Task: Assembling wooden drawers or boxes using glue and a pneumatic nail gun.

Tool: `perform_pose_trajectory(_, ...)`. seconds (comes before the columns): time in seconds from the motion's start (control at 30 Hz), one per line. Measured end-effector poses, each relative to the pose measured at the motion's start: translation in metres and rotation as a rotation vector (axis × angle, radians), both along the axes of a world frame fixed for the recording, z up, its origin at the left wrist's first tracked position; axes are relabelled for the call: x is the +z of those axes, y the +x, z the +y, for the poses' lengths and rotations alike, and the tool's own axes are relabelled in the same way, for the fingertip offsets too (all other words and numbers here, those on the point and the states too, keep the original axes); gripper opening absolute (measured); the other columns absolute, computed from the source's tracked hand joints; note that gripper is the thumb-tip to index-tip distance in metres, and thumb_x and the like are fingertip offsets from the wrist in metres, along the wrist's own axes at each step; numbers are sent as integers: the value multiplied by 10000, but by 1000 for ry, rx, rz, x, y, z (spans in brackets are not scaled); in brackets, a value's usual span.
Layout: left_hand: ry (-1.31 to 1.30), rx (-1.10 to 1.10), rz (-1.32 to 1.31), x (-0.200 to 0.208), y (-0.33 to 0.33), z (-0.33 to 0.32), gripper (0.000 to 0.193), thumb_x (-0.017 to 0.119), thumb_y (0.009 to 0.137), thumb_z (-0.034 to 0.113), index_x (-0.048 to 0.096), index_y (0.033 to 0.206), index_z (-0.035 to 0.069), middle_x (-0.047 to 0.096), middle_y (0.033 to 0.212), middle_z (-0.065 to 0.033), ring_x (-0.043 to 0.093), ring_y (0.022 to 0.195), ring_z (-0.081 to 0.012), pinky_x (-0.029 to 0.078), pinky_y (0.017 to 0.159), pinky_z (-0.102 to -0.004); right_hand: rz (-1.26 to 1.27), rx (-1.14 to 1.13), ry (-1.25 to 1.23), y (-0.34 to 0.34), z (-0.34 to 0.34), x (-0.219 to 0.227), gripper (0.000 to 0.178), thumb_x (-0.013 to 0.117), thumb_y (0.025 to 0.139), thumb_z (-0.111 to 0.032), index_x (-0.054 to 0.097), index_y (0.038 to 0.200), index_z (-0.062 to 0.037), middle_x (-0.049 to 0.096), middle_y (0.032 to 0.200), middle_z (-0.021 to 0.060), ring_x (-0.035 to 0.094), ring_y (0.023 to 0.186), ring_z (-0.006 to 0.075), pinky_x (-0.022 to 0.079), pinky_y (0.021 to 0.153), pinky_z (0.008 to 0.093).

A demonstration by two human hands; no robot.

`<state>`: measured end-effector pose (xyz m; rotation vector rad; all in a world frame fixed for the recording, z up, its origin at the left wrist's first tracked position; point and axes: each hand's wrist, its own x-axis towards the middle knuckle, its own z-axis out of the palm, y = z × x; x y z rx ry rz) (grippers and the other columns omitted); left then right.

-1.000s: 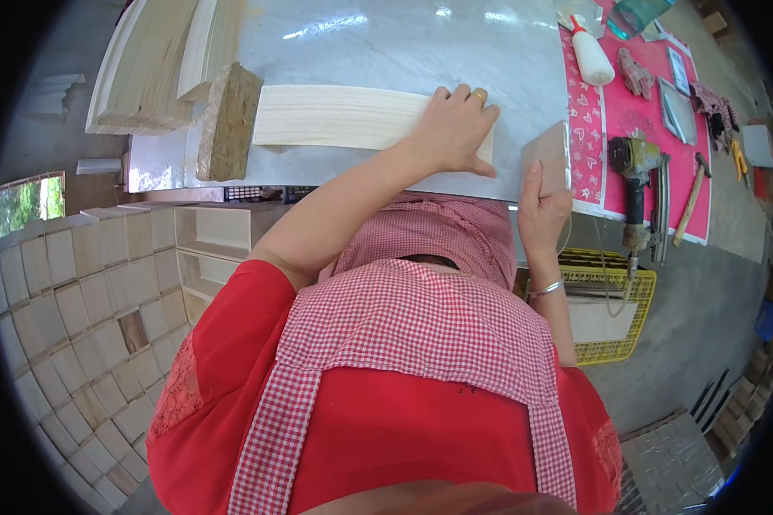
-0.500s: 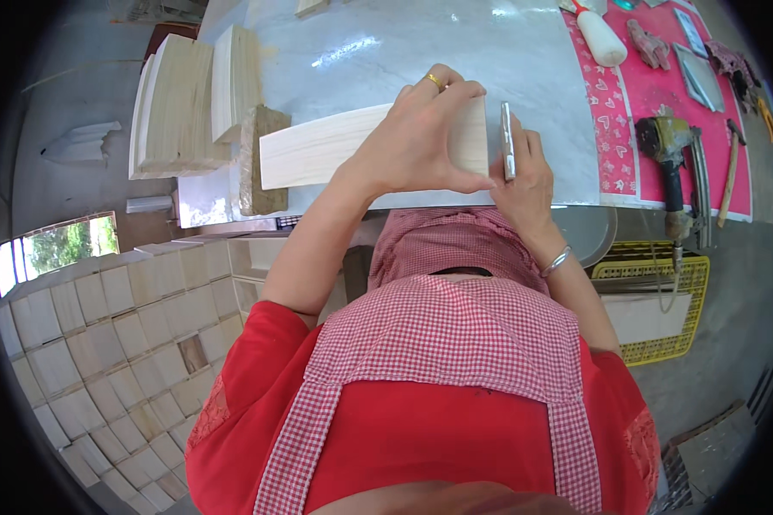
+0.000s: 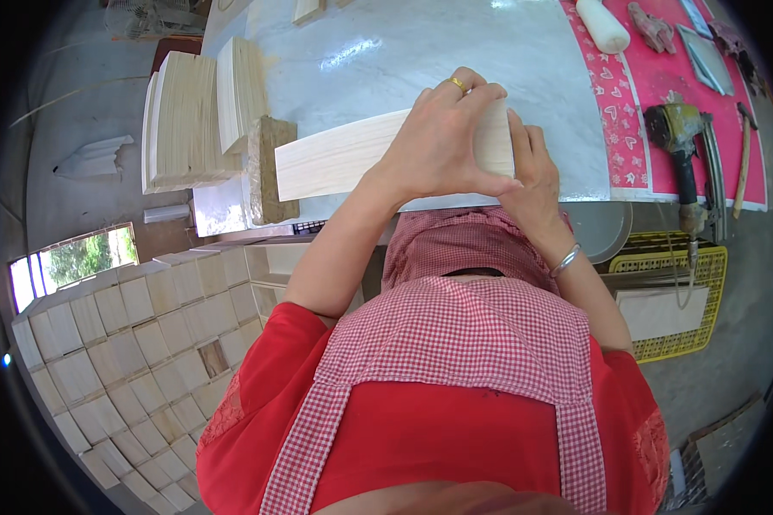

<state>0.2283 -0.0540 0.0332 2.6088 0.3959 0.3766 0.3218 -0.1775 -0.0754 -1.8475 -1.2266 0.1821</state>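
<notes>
Brown chipboard makes the block [image 3: 273,172] at left; were it to slip under a push, the board [image 3: 339,165] beside it on the surface [image 3: 361,94] could skew. The left hand [image 3: 438,142] spans the board's right part, pinching its width between near thumb and far fingers. The right hand [image 3: 532,176] curls at its right end, grip hidden.

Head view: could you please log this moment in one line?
left hand: across pale board; right hand: at its right end; block: by left end
</notes>
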Motion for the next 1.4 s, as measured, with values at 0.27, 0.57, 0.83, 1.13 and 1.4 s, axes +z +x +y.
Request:
perform_pose_trajectory(0.27,-8,7,29,-2,2,0,854,883,512,376,568,1198,-22,543,1125,-157,583,994,-336,497,860,-413,-19,1,3,0,0,0,657,679,755,-97,443,1360,1,526,1025,148,617,854,336,535,684,407)
perform_pose_trajectory(0.57,-12,16,43,-2,0,2,862,885,509,372,557,1202,-24,542,1128,-157,574,1003,-343,486,879,-421,-8,2,4,-1,2,1,656,672,755,-88,445,1364,5,522,1032,147,618,863,333,534,696,405)
perform_pose_trajectory(0.83,-10,58,60,-3,0,-3,869,880,492,375,559,1198,-16,542,1131,-160,572,988,-341,459,874,-429,-6,-3,-1,-1,0,2,647,674,754,-91,453,1355,4,524,1027,145,622,869,328,535,698,403)
perform_pose_trajectory(1.13,9,65,67,-7,2,-2,874,874,492,392,550,1196,-12,543,1135,-159,563,1010,-337,448,852,-418,7,-15,3,0,1,1,680,686,739,-81,437,1368,-5,524,1043,148,616,886,341,530,722,417)
perform_pose_trajectory(1.4,36,-29,47,-6,-3,4,906,879,504,356,504,1244,-11,535,1145,-172,548,1054,-361,448,905,-432,275,247,21,27,-14,17,943,805,681,-181,315,1477,-60,483,1266,166,569,1089,353,512,879,426)
